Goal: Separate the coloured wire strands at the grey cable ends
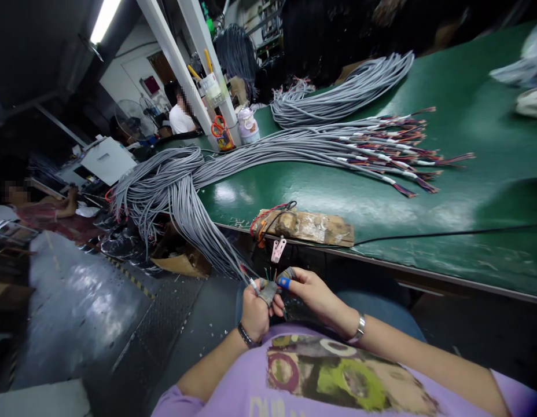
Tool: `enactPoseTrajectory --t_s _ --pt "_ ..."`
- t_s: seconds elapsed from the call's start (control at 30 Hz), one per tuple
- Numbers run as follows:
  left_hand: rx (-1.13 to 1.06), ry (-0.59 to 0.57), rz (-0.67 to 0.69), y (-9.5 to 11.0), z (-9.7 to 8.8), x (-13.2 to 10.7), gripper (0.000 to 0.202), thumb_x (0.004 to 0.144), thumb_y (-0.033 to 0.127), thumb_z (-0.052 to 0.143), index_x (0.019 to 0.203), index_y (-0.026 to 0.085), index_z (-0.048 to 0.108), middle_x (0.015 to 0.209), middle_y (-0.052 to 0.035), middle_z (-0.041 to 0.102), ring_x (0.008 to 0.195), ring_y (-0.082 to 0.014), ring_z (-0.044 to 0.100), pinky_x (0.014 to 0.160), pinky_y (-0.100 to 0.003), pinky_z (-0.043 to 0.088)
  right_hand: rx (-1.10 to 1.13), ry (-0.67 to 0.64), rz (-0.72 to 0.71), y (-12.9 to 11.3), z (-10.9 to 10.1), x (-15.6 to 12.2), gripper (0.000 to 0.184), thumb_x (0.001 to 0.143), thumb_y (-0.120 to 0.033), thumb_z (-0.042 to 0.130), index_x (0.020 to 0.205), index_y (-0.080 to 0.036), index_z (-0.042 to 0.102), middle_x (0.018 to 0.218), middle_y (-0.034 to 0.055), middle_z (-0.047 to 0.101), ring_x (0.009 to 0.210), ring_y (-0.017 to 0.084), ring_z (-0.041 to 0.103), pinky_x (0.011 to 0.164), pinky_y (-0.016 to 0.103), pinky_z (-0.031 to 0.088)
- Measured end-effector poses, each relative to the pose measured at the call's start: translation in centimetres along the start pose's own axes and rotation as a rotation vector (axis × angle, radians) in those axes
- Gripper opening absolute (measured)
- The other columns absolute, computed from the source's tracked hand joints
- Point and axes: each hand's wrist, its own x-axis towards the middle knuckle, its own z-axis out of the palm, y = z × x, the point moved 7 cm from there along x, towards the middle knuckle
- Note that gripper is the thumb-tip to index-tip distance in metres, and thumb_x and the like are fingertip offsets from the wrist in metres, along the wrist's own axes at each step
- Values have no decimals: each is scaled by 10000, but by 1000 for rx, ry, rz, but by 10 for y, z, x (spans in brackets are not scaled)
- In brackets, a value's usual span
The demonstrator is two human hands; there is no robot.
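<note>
In front of my chest, my left hand (257, 310) is closed around the end of a grey cable (253, 285), which has a white band near its stripped part. Thin coloured wires (271, 274) fan out above the fingers. My right hand (309, 289) is right beside it, thumb and fingers pinched together at the wires; what exactly sits between the fingertips is too small to make out. Grey wraps cover some fingertips of both hands, and blue tape goes round my right thumb. The held cable belongs to a grey bundle (194, 217) that hangs over the table edge.
On the green table (468, 214) lie cables with stripped ends (381, 150) and a coiled bundle (346, 95). A worn wooden block (314, 227) with a pink clip (278, 250) sits at the front edge. A lilac bottle (248, 126) stands by the post. Two people are at the left.
</note>
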Motion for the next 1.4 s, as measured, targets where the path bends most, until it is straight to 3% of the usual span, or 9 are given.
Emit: enactPoseTrajectory --t_s 0.17,0.33,0.47,0.6,0.77,0.93,1.1,1.27,1.4 --pt "15 17 9 2 -1 0 327 727 440 616 622 155 494 461 11 570 314 -56 451 324 -171 201 2 58 23 0 -4 -2 223 666 -379 653 643 -165 593 573 -16 564 531 108 454 530 251 350" --pt "45 15 -17 0 -2 -1 317 717 431 617 611 154 505 445 16 556 305 -51 429 327 -173 198 12 -17 50 0 -1 2 311 663 -477 654 736 -178 610 611 6 602 565 136 508 529 259 366" --pt "53 5 -3 0 -1 -1 296 723 401 616 602 156 503 443 15 556 309 -56 434 330 -175 205 3 -39 46 -1 4 3 329 625 -489 688 659 -179 582 545 -2 570 535 136 495 523 266 362" --pt "35 14 -4 0 0 -1 308 722 419 619 616 154 505 442 20 557 304 -49 427 325 -168 197 40 51 41 1 0 3 302 635 -463 676 631 -179 570 560 -6 568 533 126 478 525 265 359" --pt "-11 -28 -94 -2 0 -1 329 669 444 658 628 153 512 422 23 556 276 -51 414 294 -164 186 204 237 86 2 -23 5 260 638 -392 676 599 -185 523 537 -46 484 503 88 416 522 238 374" --pt "-31 -125 -176 -4 2 -2 351 621 450 688 587 157 498 386 19 544 250 -54 393 278 -168 201 212 27 187 -5 -14 6 277 645 -420 698 728 -172 608 699 2 586 582 96 495 549 229 408" --pt "-1 -166 -177 -5 6 -4 352 616 450 696 584 152 511 382 21 537 256 -54 402 282 -171 207 43 -135 137 -13 4 7 338 619 -455 720 725 -150 617 653 3 607 567 111 505 548 246 395" --pt "6 -134 -167 -3 5 -4 364 631 461 686 572 155 498 390 16 543 261 -57 409 282 -168 218 -95 -28 -21 -17 -2 9 348 607 -480 709 628 -153 593 601 -11 586 565 114 485 578 260 399" --pt "20 -122 -131 -3 6 -3 363 655 463 674 577 154 501 404 13 552 269 -57 416 286 -166 233 -101 54 -30 -14 -5 4 353 627 -501 682 616 -167 566 566 -16 561 539 117 469 547 261 388"
